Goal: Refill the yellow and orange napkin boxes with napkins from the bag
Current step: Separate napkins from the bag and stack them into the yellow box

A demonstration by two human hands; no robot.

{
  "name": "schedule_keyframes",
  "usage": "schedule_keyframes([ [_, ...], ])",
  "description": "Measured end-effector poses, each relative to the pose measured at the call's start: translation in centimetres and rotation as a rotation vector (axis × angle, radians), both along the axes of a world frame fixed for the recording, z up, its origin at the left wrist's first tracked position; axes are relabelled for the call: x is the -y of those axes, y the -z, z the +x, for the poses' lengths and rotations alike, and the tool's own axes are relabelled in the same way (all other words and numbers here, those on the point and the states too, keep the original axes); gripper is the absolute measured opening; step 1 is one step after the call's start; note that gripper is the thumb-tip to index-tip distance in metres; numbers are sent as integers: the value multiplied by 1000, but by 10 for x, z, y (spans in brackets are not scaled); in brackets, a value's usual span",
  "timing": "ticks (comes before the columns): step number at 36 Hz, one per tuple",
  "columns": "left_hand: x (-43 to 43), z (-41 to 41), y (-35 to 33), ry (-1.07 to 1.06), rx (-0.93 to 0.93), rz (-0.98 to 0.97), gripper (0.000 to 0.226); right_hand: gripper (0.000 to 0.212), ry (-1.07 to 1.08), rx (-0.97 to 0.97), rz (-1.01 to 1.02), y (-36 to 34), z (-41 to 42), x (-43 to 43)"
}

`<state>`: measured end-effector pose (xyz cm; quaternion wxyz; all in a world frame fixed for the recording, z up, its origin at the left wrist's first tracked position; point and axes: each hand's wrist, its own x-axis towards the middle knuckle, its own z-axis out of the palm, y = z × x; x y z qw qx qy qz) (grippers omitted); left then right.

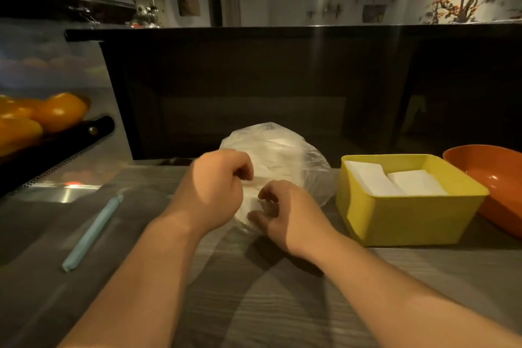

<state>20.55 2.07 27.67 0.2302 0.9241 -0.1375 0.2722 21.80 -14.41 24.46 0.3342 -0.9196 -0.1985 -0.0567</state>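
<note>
Grey wood-grain worktop [254,305] across the near field, backed at 12 o'clock by a tall dark counter front [254,79]. At 9 o'clock, a black tray [70,144] of orange fruit [59,111].

At 3 o'clock, cut off by the frame edge, the orange napkin box [494,178]: glossy, with no napkins on the part in view. Touching or just beside it toward the centre, the yellow napkin box [409,217], holding two white napkin stacks [395,181] below the rim, so partly filled by the look of it.

Dead centre, just left of the yellow box, the clear plastic bag [285,150], bulging with white napkins.

Left grip [214,186] curled tight at the bag's near end, fingertips pinching film. Right grip [285,212] at 5 o'clock of the bag, fingers hooked and thumb spread on the same end; film or napkin between them, cannot tell.

Likely handling: light, soft, limp; film slippery and prone to slump, napkins apt to fan out or crease. Best taken as a squared wad, flat faces pinched, bag mouth pinned open by the other grip.

Short clear path toward 3 o'clock over the yellow rim. Free worktop toward 6 and 7 o'clock, apart from a pale blue sealing stick [90,232] at 8 o'clock.
</note>
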Motion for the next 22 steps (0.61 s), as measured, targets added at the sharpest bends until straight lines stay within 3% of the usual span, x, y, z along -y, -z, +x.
schedule_keyframes([
  [3, -1, 0, 3, -16, -92, 26, 46, 38, 1, 36, -47, 7, 1, -5],
  [15, 6, 4, 15, -20, -165, -19, 40, 14, 39, 38, 246, 4, 9, 14],
  [22, 7, 5, 18, 70, -200, -150, 66, 15, 75, 53, 493, 1, 0, 24],
])
